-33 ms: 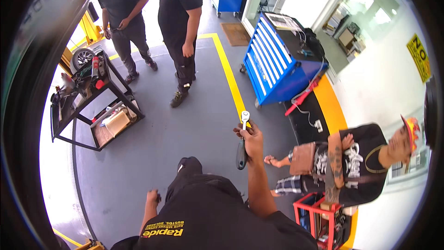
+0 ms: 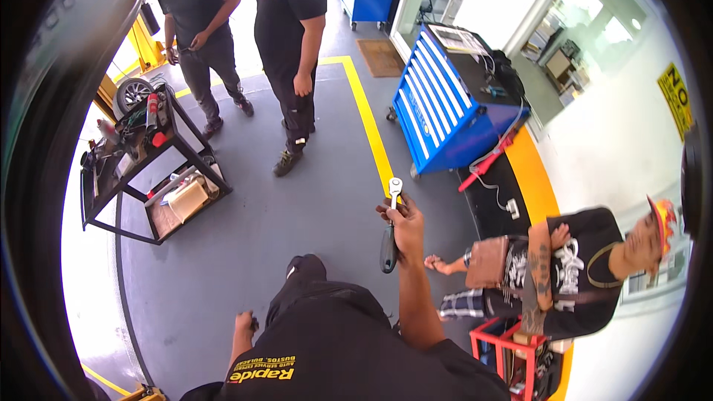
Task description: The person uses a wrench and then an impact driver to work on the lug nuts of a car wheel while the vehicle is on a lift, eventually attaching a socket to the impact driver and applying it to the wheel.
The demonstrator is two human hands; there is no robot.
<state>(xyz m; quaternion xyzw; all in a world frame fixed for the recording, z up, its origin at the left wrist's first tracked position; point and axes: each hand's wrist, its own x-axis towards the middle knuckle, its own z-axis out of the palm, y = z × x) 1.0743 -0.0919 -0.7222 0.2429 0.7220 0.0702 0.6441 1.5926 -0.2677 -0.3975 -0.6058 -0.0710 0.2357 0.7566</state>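
Observation:
My right hand (image 2: 408,232) is raised in front of me, closed around a ratchet wrench (image 2: 388,246). The wrench's round silver head points away from me, and its dark grip hangs below the fingers. Low on the left, beside my dark trousers, is my left hand (image 2: 243,322). Its fingers are curled, and a small dark shape shows at them; what it is cannot be made out.
A black tool cart (image 2: 178,141) with tools on top stands left. Two people in black shirts stand beyond it. A blue drawer cabinet (image 2: 438,104) is at right, near a seated person (image 2: 587,267) and a red rack (image 2: 531,360). Yellow lines (image 2: 364,108) mark the grey floor.
The view has shifted very slightly, and my left hand sits a little lower. My right hand keeps the same hold on the ratchet wrench.

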